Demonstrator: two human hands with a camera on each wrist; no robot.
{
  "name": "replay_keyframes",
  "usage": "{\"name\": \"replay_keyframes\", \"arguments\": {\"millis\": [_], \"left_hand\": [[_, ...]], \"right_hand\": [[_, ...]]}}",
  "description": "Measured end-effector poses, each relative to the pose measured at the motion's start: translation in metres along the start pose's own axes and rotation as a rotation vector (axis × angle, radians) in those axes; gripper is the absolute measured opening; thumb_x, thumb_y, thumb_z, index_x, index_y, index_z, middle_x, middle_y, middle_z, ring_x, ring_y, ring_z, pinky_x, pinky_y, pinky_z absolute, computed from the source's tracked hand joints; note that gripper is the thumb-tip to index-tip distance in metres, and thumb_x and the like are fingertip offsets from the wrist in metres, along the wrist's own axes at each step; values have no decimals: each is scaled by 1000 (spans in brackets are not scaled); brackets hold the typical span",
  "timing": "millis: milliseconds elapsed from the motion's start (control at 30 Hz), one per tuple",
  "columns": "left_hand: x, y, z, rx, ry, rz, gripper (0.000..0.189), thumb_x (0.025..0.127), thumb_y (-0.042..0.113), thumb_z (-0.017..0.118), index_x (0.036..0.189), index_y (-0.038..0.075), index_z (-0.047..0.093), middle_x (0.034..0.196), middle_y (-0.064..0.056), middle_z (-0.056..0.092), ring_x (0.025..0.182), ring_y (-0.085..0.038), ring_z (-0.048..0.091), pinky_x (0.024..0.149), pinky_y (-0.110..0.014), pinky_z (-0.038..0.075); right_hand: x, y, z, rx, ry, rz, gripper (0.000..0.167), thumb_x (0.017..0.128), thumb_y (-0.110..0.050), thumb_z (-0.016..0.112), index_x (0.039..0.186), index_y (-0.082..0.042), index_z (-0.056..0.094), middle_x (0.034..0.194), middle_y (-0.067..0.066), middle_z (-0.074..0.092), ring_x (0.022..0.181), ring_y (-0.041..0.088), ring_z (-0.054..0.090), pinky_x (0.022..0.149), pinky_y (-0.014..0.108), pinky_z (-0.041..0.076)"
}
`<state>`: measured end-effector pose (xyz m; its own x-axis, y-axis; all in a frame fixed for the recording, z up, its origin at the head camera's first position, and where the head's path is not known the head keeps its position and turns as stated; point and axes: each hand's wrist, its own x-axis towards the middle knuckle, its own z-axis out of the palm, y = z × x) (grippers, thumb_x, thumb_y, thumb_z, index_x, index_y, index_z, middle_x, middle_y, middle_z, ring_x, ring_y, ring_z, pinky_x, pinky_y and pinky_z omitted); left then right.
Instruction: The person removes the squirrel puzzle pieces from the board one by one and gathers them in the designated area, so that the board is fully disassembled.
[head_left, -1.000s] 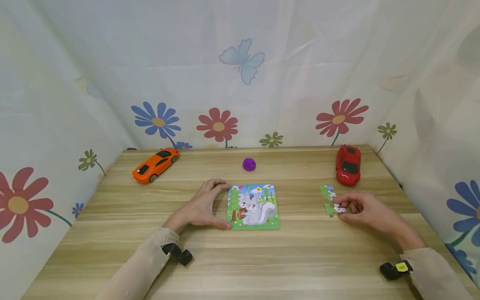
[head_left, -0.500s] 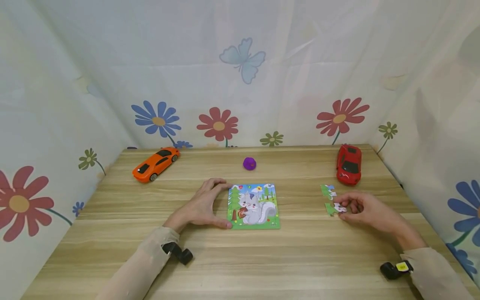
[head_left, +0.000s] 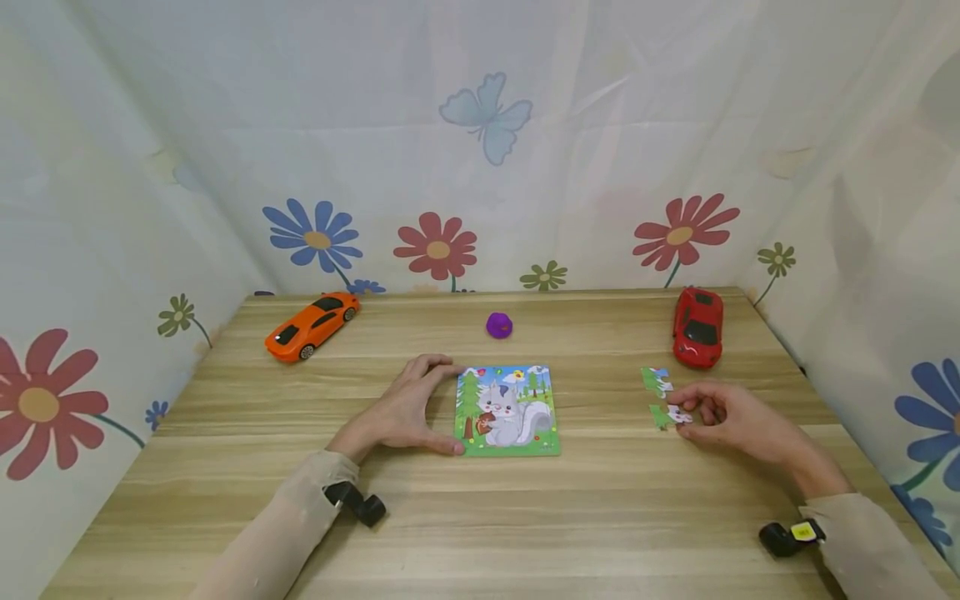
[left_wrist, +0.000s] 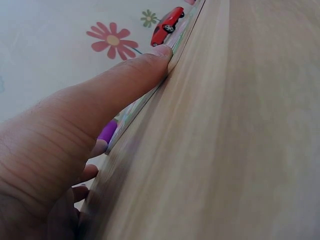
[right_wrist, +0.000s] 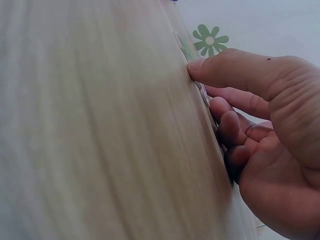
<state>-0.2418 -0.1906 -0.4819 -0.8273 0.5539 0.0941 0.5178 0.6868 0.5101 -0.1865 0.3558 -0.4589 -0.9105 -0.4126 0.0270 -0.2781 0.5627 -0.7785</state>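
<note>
A square jigsaw puzzle (head_left: 510,412) with a grey squirrel picture lies flat on the wooden table. My left hand (head_left: 405,408) is at its left side, thumb and index finger spread wide, their tips touching the two left corners. In the left wrist view the straight thumb (left_wrist: 125,82) rests on the puzzle's near edge. To the right, my right hand (head_left: 731,421) pinches a small green and white puzzle piece (head_left: 677,416) between thumb and index finger, low at the tabletop. Just behind it lies a second puzzle piece (head_left: 655,381). The right hand's other fingers are curled in.
An orange toy car (head_left: 313,326) stands at the back left and a red toy car (head_left: 698,327) at the back right. Between them sits a small purple object (head_left: 498,325). Flower-printed curtains (head_left: 487,208) enclose the wooden table (head_left: 480,525) at the back and sides.
</note>
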Motion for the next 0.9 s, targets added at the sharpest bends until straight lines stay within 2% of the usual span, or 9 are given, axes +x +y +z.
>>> {"name": "replay_keyframes", "arguments": {"millis": [133, 267, 367, 433, 533, 667, 900], "left_hand": [[0, 0, 0, -4, 1, -1, 128, 64, 78, 97, 168, 23, 48, 173, -11, 34, 161, -36, 30, 131, -69, 29], [0, 1, 0, -7, -1, -1, 127, 64, 78, 97, 168, 23, 48, 173, -11, 34, 161, -36, 30, 131, -69, 29], [0, 1, 0, -8, -4, 1, 127, 65, 77, 97, 168, 23, 47, 173, -11, 34, 161, -37, 30, 131, -69, 29], [-1, 1, 0, -6, -4, 3, 127, 65, 77, 97, 169, 23, 47, 173, -11, 34, 161, -37, 30, 131, -69, 29], [-2, 0, 0, -1, -9, -3, 128, 65, 78, 96, 169, 24, 46, 174, -10, 33, 162, -35, 29, 131, -67, 28], [-2, -1, 1, -1, -17, -13, 129, 65, 80, 96, 170, 26, 45, 174, -8, 32, 162, -33, 28, 132, -65, 28], [-1, -1, 1, -17, -10, -14, 130, 64, 79, 97, 170, 26, 45, 175, -8, 32, 162, -34, 27, 132, -67, 28]], "right_hand": [[-1, 0, 0, 6, 0, 15, 42, 96, -11, 89, 134, -4, 74, 107, 10, 62, 81, 18, 54, 66, 24, 47], [0, -4, -3, -3, 2, 71, 45, 97, -17, 89, 137, -6, 73, 110, 11, 62, 86, 20, 56, 69, 25, 49], [3, -10, -4, -42, 35, 110, 47, 99, -23, 87, 140, -7, 71, 109, 11, 62, 88, 21, 56, 69, 26, 49], [5, -15, -4, -67, 72, 106, 49, 101, -23, 86, 143, -6, 68, 112, 11, 63, 88, 20, 56, 68, 26, 48], [10, -24, -4, -58, 143, 23, 50, 101, -15, 84, 146, -1, 64, 118, 15, 67, 87, 19, 58, 68, 25, 50], [19, -41, -5, -29, 199, -86, 58, 100, -4, 83, 152, 0, 59, 127, 19, 68, 87, 17, 62, 69, 23, 52], [41, -72, -3, -15, 227, -114, 71, 100, -11, 85, 162, -6, 51, 139, 14, 66, 94, 14, 67, 79, 18, 55]]}}
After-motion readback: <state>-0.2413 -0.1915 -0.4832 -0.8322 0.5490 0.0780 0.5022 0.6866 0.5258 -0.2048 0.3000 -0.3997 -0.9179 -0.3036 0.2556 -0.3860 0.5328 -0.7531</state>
